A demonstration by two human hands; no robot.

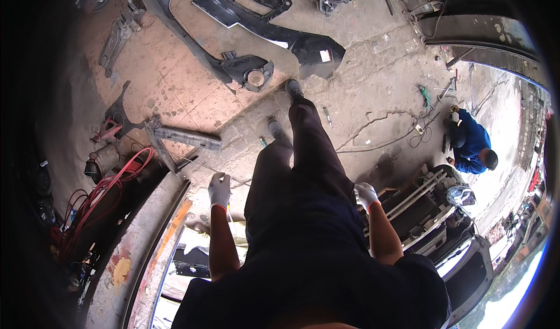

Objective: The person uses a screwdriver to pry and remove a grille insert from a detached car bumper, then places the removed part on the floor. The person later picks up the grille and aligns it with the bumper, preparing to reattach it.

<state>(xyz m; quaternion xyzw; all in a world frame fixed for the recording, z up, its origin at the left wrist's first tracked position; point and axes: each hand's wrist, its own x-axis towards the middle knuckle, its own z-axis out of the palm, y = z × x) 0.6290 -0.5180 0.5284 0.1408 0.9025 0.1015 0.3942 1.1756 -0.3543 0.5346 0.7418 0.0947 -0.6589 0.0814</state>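
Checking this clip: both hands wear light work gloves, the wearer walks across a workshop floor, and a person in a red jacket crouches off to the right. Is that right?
Not quite. The head view shows the crouching person wears a blue jacket, not red. The rest holds: the left hand and the right hand wear light gloves, and the floor is a workshop's.

Knit cloth gloves on left hand [219,189] and right hand [366,195]; rough cracked concrete floor [373,95]; matt black plastic bumper [303,43].
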